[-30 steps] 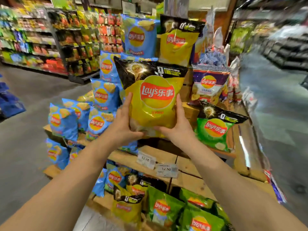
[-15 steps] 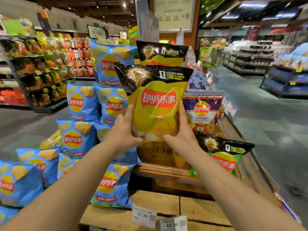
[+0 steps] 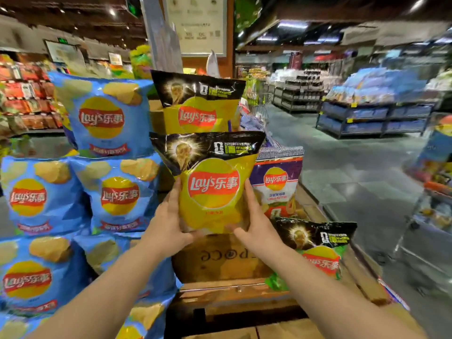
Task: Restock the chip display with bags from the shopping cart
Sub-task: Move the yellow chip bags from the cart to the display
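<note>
I hold a yellow chip bag [image 3: 210, 189] with a black top upright in front of the wooden chip display. My left hand [image 3: 168, 221] grips its lower left edge and my right hand [image 3: 254, 223] grips its lower right edge. The bag's bottom sits just above a wooden crate [image 3: 220, 260] on the display. Another yellow bag [image 3: 195, 106] stands on the tier behind and above it. The shopping cart is out of view.
Several blue chip bags [image 3: 102, 118] are stacked on the left of the display. A purple bag [image 3: 278, 184] and a green bag [image 3: 315, 255] stand to the right. An open aisle floor [image 3: 354, 172] runs along the right, with store shelves [image 3: 374, 116] beyond.
The view has come closer to the display and tilted upward. The yellow bag in both hands has moved forward toward the wooden crate below the upper yellow bag.
</note>
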A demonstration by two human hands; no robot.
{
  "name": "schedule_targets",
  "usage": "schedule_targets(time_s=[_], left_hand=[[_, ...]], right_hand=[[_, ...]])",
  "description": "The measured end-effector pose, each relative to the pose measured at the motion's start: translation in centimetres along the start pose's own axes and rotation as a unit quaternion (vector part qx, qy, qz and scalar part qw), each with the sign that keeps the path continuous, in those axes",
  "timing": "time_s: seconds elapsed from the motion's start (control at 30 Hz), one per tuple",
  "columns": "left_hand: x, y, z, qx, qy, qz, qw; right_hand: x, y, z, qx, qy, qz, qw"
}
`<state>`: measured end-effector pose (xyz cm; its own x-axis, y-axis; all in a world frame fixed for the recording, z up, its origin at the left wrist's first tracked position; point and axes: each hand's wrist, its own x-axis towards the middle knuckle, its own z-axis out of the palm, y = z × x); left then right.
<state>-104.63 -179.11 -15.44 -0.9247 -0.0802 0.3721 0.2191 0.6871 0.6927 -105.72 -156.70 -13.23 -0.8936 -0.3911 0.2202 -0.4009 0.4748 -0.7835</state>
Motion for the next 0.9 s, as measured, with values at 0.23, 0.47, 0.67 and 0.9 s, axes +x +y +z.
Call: schedule_targets(time_s=[0.23,0.47,0.67,0.9], left_hand=[[3.1,-3.8,2.0,0.002,-0.016,-0.002,1.000],[3.7,-6.3,4.5,0.038,0.001,0.014,0.999],[4.5,-7.6,5.6,0.102,0.001,-0.012,0.995],[4.8,-6.1,5.8,0.236,-0.002,-0.072,0.969]], right_hand=[[2.9,2.0,2.3,-0.022,0.029,0.048,0.998],[5.1,4.7,4.2,-0.080,0.029,0.057,0.995],[6.4,6.0,5.5,-0.092,0.032,0.067,0.993],[7.5,6.6,6.3,-0.115,0.031,0.077,0.990]])
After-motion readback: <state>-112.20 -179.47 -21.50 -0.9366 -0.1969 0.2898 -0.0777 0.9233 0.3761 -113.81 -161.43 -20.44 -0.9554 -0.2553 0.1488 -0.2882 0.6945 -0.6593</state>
